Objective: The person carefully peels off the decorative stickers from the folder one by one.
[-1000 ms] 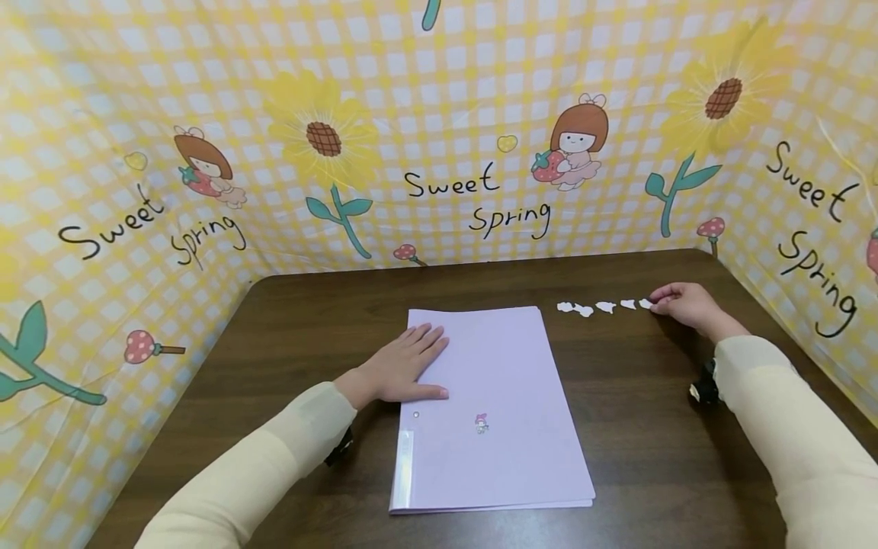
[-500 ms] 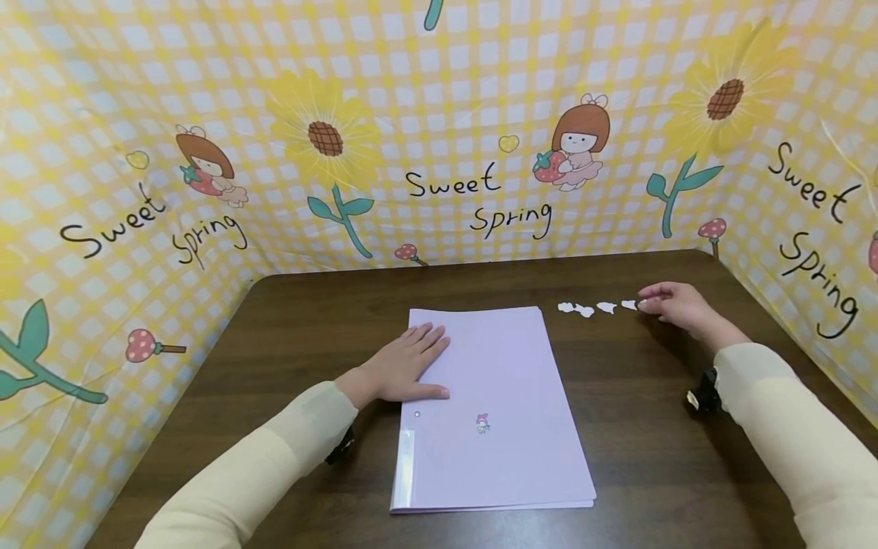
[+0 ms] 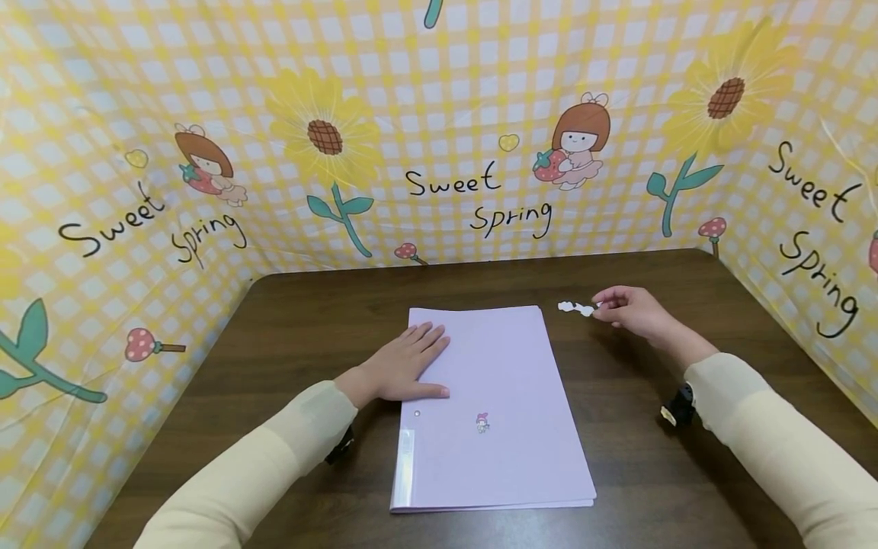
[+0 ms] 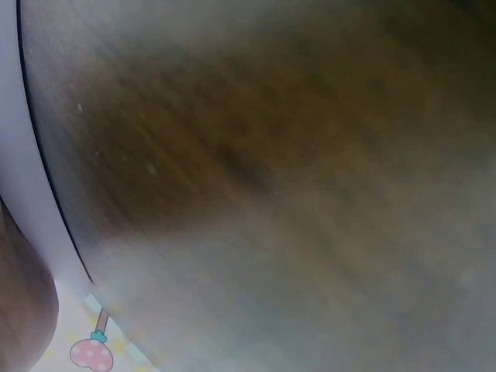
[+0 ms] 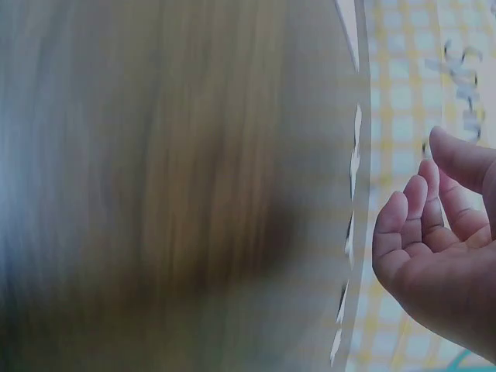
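My left hand [image 3: 409, 366] rests flat, fingers spread, on the upper left of a lilac folder [image 3: 507, 358] lying on the table. The folder bears a small cartoon print and has a clear label strip at its lower left. My right hand [image 3: 634, 311] hovers at a row of torn white paper scraps [image 3: 565, 306] beyond the folder's far right corner. In the right wrist view that hand [image 5: 446, 240] has loosely curled fingers with nothing seen between them. The scraps [image 5: 349, 240] lie in a line beside it. In the head view the hand covers the right end of the row.
The dark wood table [image 3: 309, 305] extends around the folder on all sides. A yellow checked cloth [image 3: 439, 114] with flower prints hangs behind it and along both sides. A black wrist camera [image 3: 679, 408] sits below the right sleeve.
My right hand has moved left along the row, from its right end to beside the left scraps, and now hides those it passed. The left hand and folder have not moved.
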Motion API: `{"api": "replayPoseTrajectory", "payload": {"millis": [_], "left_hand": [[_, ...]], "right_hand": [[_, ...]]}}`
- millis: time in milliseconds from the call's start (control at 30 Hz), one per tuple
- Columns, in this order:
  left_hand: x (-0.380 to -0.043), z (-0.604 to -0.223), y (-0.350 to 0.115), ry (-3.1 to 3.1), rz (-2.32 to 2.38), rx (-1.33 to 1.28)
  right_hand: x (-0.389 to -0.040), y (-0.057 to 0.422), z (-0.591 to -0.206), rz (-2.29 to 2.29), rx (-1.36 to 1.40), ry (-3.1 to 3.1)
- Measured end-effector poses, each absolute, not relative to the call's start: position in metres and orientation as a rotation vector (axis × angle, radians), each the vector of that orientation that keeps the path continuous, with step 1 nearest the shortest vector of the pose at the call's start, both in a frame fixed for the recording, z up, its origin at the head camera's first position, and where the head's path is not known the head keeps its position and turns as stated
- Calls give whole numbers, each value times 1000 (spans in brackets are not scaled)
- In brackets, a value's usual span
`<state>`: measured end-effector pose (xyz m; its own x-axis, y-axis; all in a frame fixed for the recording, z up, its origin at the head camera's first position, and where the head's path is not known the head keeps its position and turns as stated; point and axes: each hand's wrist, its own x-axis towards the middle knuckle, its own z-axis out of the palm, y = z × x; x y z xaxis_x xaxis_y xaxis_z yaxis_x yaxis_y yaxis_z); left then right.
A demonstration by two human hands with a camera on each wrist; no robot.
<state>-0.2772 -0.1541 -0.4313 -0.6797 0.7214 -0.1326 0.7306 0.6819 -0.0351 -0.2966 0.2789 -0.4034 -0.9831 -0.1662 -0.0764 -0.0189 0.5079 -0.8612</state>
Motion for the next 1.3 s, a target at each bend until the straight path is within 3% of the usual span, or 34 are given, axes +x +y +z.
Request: {"api": "replayPoseTrajectory", "payload": {"millis": [767,1300], "left_hand": [[-277,-430,-155,2774,-122,1208],[-277,-430,-154,2780,-114,1210]], "right_hand": [[-270,188,-406,-1599,-385,2410],[-244,151,-410,-1650,-590,2265]]}}
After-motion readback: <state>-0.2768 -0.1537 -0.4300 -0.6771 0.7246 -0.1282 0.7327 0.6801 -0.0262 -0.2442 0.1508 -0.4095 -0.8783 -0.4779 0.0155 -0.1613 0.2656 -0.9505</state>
